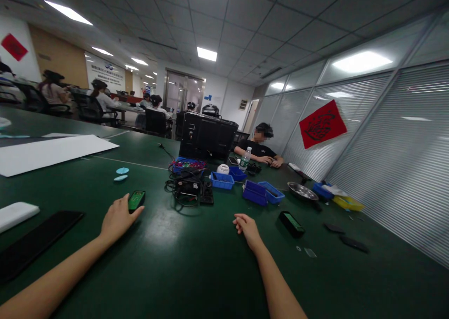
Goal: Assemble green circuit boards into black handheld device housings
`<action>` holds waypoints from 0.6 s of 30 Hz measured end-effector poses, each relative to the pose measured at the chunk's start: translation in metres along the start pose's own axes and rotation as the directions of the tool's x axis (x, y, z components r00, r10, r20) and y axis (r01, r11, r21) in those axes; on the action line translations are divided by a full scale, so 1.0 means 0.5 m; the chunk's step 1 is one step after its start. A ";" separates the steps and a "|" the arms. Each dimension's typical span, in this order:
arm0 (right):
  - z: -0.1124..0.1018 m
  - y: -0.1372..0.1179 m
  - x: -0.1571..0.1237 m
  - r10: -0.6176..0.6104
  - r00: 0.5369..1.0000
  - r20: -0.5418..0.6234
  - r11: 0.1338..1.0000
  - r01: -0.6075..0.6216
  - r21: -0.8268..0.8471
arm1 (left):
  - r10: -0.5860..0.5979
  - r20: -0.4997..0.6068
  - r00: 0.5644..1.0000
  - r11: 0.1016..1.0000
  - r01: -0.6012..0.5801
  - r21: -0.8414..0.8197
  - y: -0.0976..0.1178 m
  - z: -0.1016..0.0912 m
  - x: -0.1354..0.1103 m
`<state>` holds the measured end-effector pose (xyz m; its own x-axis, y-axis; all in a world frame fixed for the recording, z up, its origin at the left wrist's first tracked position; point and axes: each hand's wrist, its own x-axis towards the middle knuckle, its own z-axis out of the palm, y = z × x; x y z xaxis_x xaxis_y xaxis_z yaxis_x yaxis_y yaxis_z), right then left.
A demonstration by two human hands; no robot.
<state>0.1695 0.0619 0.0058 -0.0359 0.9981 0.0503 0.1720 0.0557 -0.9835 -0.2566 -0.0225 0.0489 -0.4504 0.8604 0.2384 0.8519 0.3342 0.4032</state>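
My left hand (117, 216) grips a small black case with a green circuit board (136, 200) in it, thumb along the near edge and fingers along the left side. Over the middle of the table is my right hand (248, 229), its fingers curled together; whether anything is between them is hidden. To its right lies a second black case with a green circuit board (292, 223). Near that one are a small pale ring (298, 248) and a clear flat piece (310, 252).
Blue bins (222, 180), tangled cables (185, 188) and a bottle (245, 159) stand mid-table before a black monitor-like box (208, 134). A metal bowl (302, 191) and yellow tray (348, 203) sit right. Left lie a black panel (40, 237) and white board (52, 153). A person (261, 146) sits opposite.
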 end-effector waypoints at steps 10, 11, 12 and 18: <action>0.010 -0.009 -0.006 0.028 0.998 0.048 0.996 -0.023 -0.087 | 0.167 0.095 0.981 0.986 -0.166 -0.019 0.035 -0.008 -0.073; 0.012 -0.011 -0.007 0.028 0.998 0.053 0.995 -0.023 -0.092 | 0.182 0.103 0.978 0.983 -0.178 -0.042 0.043 -0.006 -0.083; 0.014 -0.011 -0.009 0.024 0.998 0.058 0.995 -0.019 -0.096 | 0.197 0.114 0.974 0.980 -0.190 -0.066 0.051 -0.003 -0.094; 0.024 -0.006 -0.011 0.000 0.997 0.081 0.990 0.011 -0.137 | 0.289 0.151 0.946 0.948 -0.260 -0.183 0.117 0.031 -0.149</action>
<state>0.1574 0.0560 0.0061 -0.1156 0.9926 0.0360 0.3050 0.0699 -0.9498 -0.1693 -0.0613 0.0412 -0.1398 0.9679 0.2087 0.8759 0.0226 0.4820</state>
